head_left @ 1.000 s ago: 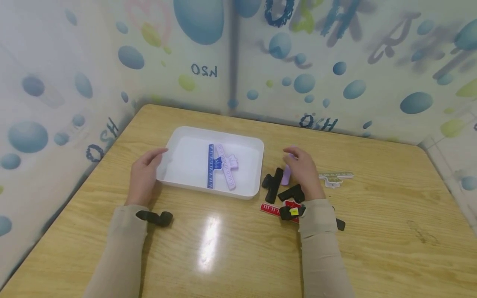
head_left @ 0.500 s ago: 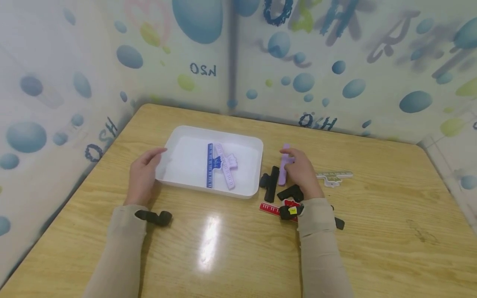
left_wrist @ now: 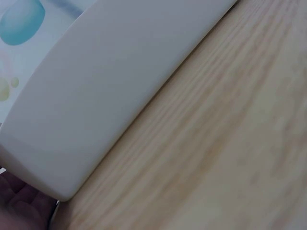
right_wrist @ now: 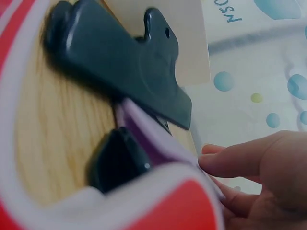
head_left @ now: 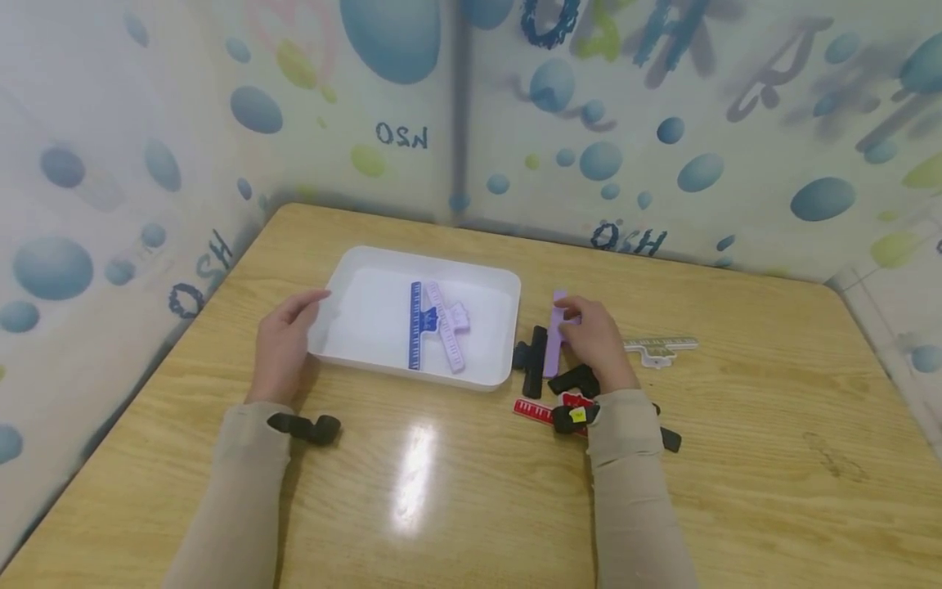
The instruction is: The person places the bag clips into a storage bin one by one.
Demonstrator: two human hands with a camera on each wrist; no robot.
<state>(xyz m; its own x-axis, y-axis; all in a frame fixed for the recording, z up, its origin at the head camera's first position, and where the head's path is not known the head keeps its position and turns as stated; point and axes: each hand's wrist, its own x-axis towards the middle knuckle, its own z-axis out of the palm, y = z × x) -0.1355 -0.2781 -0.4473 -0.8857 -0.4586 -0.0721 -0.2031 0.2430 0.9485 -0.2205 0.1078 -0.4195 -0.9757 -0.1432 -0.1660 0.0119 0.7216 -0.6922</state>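
My left hand (head_left: 285, 343) rests against the left end of a white tray (head_left: 353, 370), its fingers partly hidden from the head view. In the left wrist view the fingers (left_wrist: 24, 203) lie beside the lower end of the tray wall. Inside the tray are a dark blue clip (head_left: 415, 327) and a light purple clip (head_left: 445, 331) with piano-key markings. With thumb and finger, my right hand (head_left: 598, 337) pinches another purple clip (head_left: 552, 352) to the right of the tray. The right wrist view shows this purple clip (right_wrist: 158, 136) between black clips.
Near my right hand lie a black clip (head_left: 536, 364), a second black clip (head_left: 574, 380), and a red clip (head_left: 531, 411) partly under the wrist. A white and gold clip (head_left: 658, 348) lies farther right. Patterned walls (head_left: 500, 147) border the wooden table (head_left: 478, 474).
The purple clip at my right hand has come out from behind the fingers and shifted left and nearer, beside the black clip. My left hand and the tray stay in place.
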